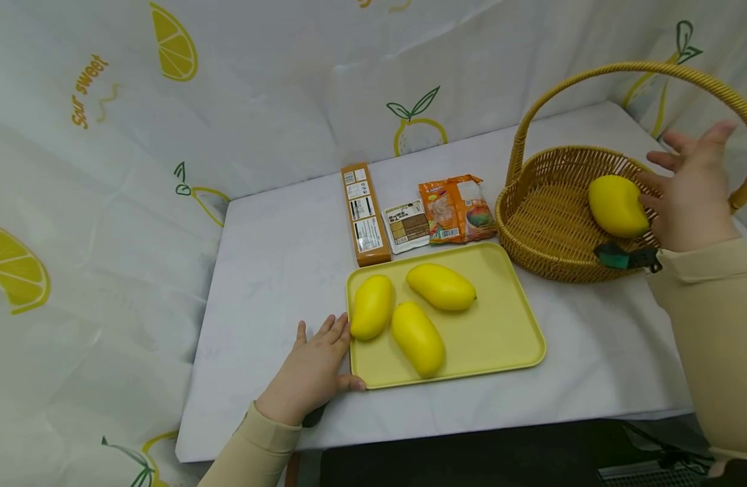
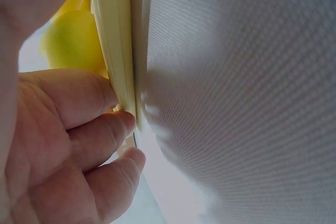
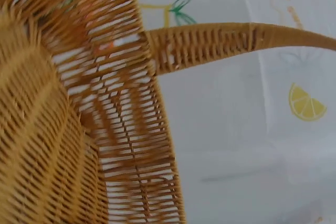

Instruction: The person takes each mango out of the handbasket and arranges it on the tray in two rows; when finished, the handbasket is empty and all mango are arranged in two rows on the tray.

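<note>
On the table, the left hand point(image 1: 312, 372) touches the left side of a yellow tray point(image 1: 495, 338), its fingers stretched along the rim and its thumb at the front corner. Those fingertips point(image 2: 123, 121) meet the tray's edge in the left wrist view. Three yellow mangoes point(image 1: 373, 308) lie on the tray's left and middle. A fourth mango point(image 1: 616, 206) is inside a wicker basket point(image 1: 549, 223), against its right side. Over that side, beneath the handle, the right hand point(image 1: 692, 189) has spread fingers beside this mango. Whether they touch it, I cannot tell.
Behind the tray lie a long brown box point(image 1: 366, 213), a small white-and-brown packet point(image 1: 406, 225) and an orange bag point(image 1: 457, 210). The basket's tall arched handle point(image 1: 629, 66) rises around the right forearm. A lemon-print curtain point(image 1: 276, 101) hangs along the table's back.
</note>
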`<state>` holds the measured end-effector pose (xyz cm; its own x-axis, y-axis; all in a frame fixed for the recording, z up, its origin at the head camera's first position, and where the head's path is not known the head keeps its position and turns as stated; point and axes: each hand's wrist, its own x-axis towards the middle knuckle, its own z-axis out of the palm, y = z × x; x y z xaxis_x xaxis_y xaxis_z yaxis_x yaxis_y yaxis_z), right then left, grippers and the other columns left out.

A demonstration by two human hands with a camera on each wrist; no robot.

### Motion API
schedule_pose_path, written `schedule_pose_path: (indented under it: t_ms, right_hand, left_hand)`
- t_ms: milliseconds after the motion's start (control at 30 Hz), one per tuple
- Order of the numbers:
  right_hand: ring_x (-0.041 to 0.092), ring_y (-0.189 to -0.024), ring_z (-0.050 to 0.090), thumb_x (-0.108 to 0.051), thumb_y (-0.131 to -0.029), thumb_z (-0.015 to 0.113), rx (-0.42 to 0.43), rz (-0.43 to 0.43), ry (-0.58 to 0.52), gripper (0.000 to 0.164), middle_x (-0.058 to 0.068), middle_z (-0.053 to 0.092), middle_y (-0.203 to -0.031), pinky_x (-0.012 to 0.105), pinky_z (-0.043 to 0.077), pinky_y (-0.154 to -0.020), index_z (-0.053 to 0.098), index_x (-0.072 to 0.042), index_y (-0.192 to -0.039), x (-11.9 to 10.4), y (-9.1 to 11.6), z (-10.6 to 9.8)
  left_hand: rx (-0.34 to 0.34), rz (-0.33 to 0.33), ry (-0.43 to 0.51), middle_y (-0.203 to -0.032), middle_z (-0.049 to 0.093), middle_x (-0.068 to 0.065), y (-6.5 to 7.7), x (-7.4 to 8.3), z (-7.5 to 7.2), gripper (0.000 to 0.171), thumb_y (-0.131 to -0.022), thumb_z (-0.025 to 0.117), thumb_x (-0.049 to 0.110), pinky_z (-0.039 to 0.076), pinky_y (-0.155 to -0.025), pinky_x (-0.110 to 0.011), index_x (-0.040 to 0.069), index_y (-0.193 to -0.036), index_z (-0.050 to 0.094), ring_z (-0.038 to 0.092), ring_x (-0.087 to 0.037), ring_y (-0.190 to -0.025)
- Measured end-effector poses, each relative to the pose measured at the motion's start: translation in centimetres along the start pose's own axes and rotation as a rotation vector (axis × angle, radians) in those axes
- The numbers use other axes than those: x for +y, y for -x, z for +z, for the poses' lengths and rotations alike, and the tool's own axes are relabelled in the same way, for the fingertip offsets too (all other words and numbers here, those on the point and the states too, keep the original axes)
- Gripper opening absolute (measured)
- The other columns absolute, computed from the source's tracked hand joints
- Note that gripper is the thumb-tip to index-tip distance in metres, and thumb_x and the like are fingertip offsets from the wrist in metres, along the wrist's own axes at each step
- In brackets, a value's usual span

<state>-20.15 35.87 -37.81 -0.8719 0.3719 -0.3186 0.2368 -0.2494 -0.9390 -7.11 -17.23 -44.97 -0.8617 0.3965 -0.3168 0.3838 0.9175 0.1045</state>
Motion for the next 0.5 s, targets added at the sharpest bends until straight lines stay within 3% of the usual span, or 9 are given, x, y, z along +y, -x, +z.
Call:
schedule_pose_path:
  t_ms: [33,100,267,367,500]
  right_hand:
    - [0.008,-0.17,0.008,-0.071,-0.111,0.009,0.016,0.018,-0.098,0.067,-0.022,0.017,-0.179,0.036,-0.006,-0.138,0.022,-0.05,-0.173,0.04,-0.14,-0.06]
    - [0.008,-0.17,0.009,-0.074,-0.11,0.009,0.047,0.032,-0.175,0.068,-0.022,0.02,-0.176,0.035,-0.005,-0.139,0.028,-0.049,-0.171,0.21,-0.33,-0.13]
    - [0.008,-0.169,0.009,-0.072,-0.111,0.008,0.094,0.036,-0.226,0.065,-0.024,0.03,-0.165,0.033,-0.007,-0.138,0.038,-0.047,-0.164,0.39,-0.58,-0.1]
    - [0.004,-0.166,0.013,-0.072,-0.112,0.012,0.136,0.059,-0.284,0.06,-0.023,0.038,-0.154,0.03,-0.005,-0.136,0.05,-0.046,-0.15,0.44,-0.72,-0.03]
    - [0.002,-0.167,0.009,-0.077,-0.11,0.014,0.126,0.109,-0.374,0.06,-0.023,0.03,-0.168,0.029,-0.01,-0.135,0.052,-0.05,-0.148,0.72,-0.98,-0.17]
  left_hand:
    - [-0.002,-0.001,0.002,-0.179,0.035,-0.015,0.0,0.0,0.02,0.115,-0.086,0.082,0.068,0.021,-0.126,-0.082,0.001,-0.169,0.041,0.034,-0.038,-0.166]
    - [-0.007,-0.004,0.008,-0.179,0.035,-0.015,-0.01,0.0,0.03,0.115,-0.086,0.082,0.068,0.021,-0.126,-0.082,0.001,-0.169,0.041,0.034,-0.038,-0.167]
    - [-0.007,-0.005,0.012,-0.179,0.034,-0.015,0.01,0.0,0.04,0.115,-0.086,0.082,0.068,0.021,-0.126,-0.082,0.0,-0.169,0.041,0.034,-0.038,-0.166]
    - [-0.005,-0.004,0.01,-0.179,0.035,-0.015,0.09,0.04,0.03,0.114,-0.086,0.082,0.068,0.022,-0.126,-0.082,0.0,-0.169,0.041,0.034,-0.038,-0.166]
    - [-0.007,-0.005,0.009,-0.179,0.035,-0.015,0.17,0.08,0.02,0.115,-0.086,0.082,0.067,0.022,-0.126,-0.082,0.0,-0.169,0.042,0.034,-0.038,-0.166]
